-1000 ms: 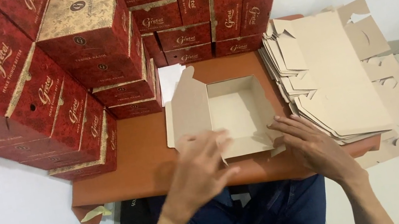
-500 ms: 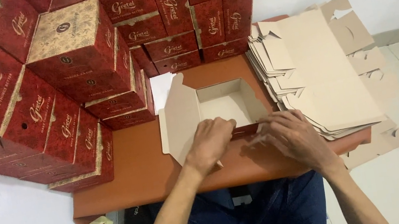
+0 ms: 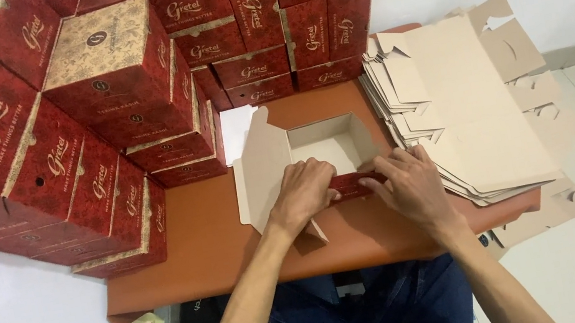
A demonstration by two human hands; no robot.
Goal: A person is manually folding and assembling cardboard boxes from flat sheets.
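Hands meet at frame centre: your left hand (image 3: pixel 306 193) and right hand (image 3: pixel 409 184) both pinch the near red wall of the half-folded carton (image 3: pixel 317 150), fingers closed on it. Carton sits open on the brown table (image 3: pixel 195 239). Flat blanks (image 3: pixel 469 108) right, finished red boxes (image 3: pixel 61 113) upper left.
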